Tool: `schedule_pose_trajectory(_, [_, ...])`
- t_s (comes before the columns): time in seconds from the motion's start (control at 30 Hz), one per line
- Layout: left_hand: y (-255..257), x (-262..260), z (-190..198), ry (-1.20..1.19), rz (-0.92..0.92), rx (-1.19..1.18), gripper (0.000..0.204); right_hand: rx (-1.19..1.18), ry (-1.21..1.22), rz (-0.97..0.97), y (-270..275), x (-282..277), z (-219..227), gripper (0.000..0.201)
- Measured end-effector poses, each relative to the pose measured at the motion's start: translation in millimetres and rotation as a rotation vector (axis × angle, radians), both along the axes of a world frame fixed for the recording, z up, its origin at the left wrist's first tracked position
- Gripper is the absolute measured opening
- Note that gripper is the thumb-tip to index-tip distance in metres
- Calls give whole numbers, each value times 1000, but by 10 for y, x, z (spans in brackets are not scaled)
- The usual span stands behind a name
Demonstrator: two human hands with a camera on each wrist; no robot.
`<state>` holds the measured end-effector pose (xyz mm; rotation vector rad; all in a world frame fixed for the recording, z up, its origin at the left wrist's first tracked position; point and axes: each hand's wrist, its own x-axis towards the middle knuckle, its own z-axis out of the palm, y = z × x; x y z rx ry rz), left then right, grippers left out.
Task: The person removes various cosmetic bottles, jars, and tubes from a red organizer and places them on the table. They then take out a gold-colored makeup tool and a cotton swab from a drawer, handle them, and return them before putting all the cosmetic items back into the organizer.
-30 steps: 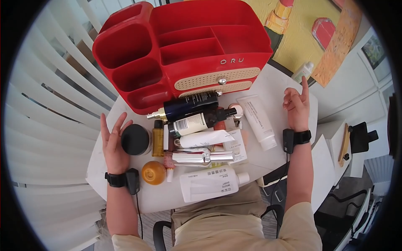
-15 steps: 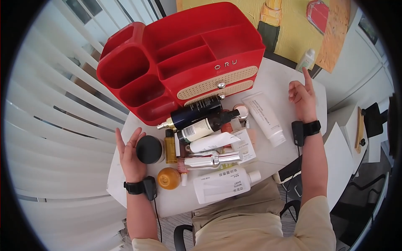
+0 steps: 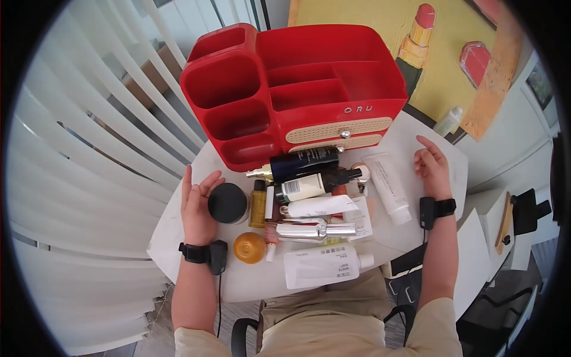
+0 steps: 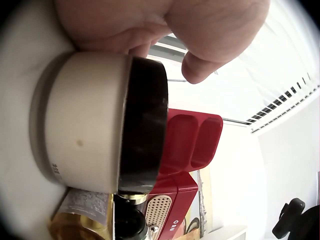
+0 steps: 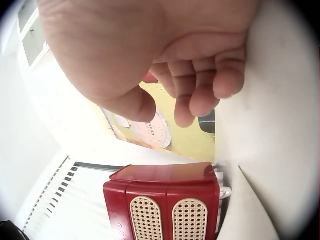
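Note:
My left hand rests on the table beside a jar with a black lid, its fingers loosely extended and holding nothing. In the left wrist view the jar's pale body stands upright right by the hand. On the other side my right hand lies near a white squeeze tube, empty, with relaxed, slightly bent fingers. Between the hands is a pile of cosmetics: a dark blue pump bottle, a silver tube, a small amber bottle and a large white bottle. An orange round container sits nearer me.
A red organizer with open compartments and two woven-front drawers stands behind the pile. Past the table's right corner is a small white bottle near a yellow painting. White vertical blinds hang at the left.
The head view has shifted. My right hand has come slightly nearer the white squeeze tube, its index finger less upright. The left hand stays beside the jar, and the cosmetics keep their arrangement.

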<state>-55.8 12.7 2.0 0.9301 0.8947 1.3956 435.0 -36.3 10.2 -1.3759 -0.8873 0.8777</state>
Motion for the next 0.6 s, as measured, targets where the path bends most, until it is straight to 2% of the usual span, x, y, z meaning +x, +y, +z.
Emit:
schedule_pose_trajectory(0.2, [46, -43, -9, -22, 4, 23, 61, -114, -112, 71, 46, -33, 66, 32])
schedule_pose_trajectory(0.3, [43, -49, 2, -20, 2, 17, 60, -325, -337, 170, 123, -130, 212, 31])
schedule_pose_trajectory(0.33, [47, -58, -5, -27, 1, 20, 60, -323, -343, 167, 142, -188, 288, 31])
schedule_pose_trajectory(0.4, [65, -84, -22, -6, -18, 31, 60, -572, -656, 301, 172, -339, 475, 39])
schedule_pose_trajectory(0.43, [62, -84, -8, -10, -17, 38, 60, -690, -796, 327, 176, -457, 602, 59])
schedule_pose_trajectory(0.47, [53, -74, 6, -9, -14, 27, 60, -685, -802, 323, 179, -530, 621, 59])
schedule_pose_trajectory(0.53, [48, -73, 16, -13, -14, 22, 59, -590, -1099, 326, 173, -632, 613, 64])
schedule_pose_trajectory(0.6, [52, -82, -4, -29, -21, 17, 58, -592, -1127, 319, 224, -678, 563, 65])
